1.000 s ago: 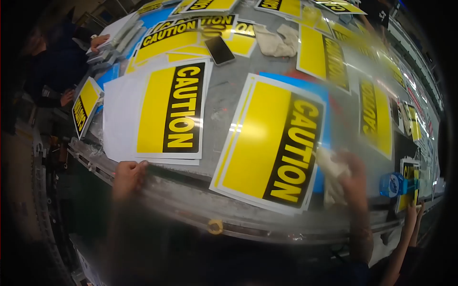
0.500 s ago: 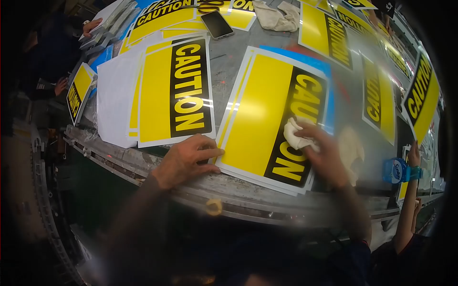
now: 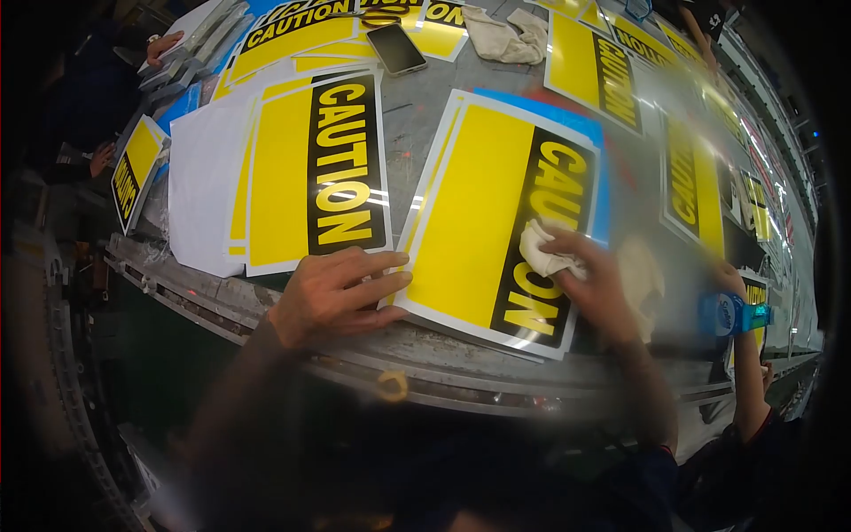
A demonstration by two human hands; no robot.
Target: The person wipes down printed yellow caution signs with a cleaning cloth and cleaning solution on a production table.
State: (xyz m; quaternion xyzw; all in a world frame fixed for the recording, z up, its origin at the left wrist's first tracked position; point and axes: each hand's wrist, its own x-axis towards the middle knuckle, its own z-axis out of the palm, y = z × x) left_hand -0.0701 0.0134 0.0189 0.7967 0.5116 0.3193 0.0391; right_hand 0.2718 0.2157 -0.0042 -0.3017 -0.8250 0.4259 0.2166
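Observation:
A stack of yellow caution signs [image 3: 474, 213] with black bands lies in front of me, partly over a blue sheet [image 3: 596, 151]. My right hand [image 3: 592, 277] pinches a crumpled white cloth [image 3: 542, 252], which rests against the black band of the top sign. At the lower left corner of the stack, my left hand [image 3: 341, 294] is open, its fingers stretched out and touching the sign edges. Just beyond that hand, another stack of caution signs [image 3: 282, 177] lies over white paper [image 3: 204, 182].
A phone [image 3: 396, 49] and a pale cloth [image 3: 505, 37] lie toward the back. Another cloth [image 3: 640, 284] is beside my right forearm. At the right, a co-worker's arm [image 3: 749, 381] reaches near a blue-labelled bottle [image 3: 722, 314]. Another person's hand [image 3: 102, 160] shows at left.
My left hand's fingers have straightened and moved slightly along the sign edges. The sign a co-worker held up at the right is lowered. My right hand still has the cloth on the band.

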